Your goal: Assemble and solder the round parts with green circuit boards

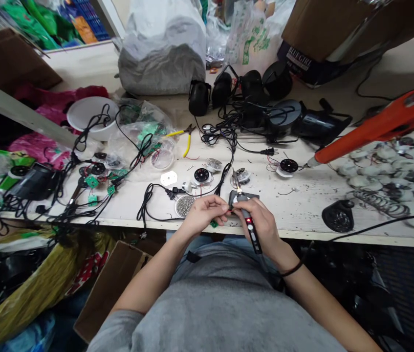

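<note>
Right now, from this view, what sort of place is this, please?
It is probably a small electronics workshop. The right hand holds what looks like a soldering iron, and yellow-handled cutters and green circuit boards lie on the long white workbench.

Black soldering iron (254,240); yellow-handled pliers (187,144); orange screwdriver (379,124).

"BLUE GIRL" on dark box (304,68), print (255,45) on bag (236,36) unreadable
</note>
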The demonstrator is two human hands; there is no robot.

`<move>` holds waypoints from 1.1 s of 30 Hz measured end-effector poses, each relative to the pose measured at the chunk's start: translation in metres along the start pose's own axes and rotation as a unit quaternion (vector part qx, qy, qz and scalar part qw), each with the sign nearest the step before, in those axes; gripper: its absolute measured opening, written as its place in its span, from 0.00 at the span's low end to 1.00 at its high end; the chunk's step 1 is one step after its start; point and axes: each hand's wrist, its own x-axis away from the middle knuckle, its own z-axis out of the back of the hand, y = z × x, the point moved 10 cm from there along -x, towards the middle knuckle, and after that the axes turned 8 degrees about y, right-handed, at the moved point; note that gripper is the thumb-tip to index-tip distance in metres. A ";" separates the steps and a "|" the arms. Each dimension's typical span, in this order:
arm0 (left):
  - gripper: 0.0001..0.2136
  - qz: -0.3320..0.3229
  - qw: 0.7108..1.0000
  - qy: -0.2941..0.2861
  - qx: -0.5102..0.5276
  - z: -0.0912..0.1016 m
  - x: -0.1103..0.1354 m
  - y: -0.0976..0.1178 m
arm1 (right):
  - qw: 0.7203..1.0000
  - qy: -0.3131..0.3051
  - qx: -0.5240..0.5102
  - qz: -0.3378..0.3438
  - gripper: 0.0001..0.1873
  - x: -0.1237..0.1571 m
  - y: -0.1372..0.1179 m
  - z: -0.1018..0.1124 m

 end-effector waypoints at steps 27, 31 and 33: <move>0.13 -0.072 0.984 -0.052 -0.152 -0.012 0.008 0.005 | 1.000 0.005 0.029 0.004 0.11 0.000 -0.009 0.032; 0.13 -0.085 0.978 -0.057 -0.179 -0.011 0.005 0.006 | 0.985 0.064 0.148 -0.068 0.15 0.027 0.001 0.095; 0.14 -0.099 0.975 -0.065 -0.190 -0.011 0.004 0.008 | 0.966 0.102 0.215 -0.103 0.18 0.049 0.009 0.130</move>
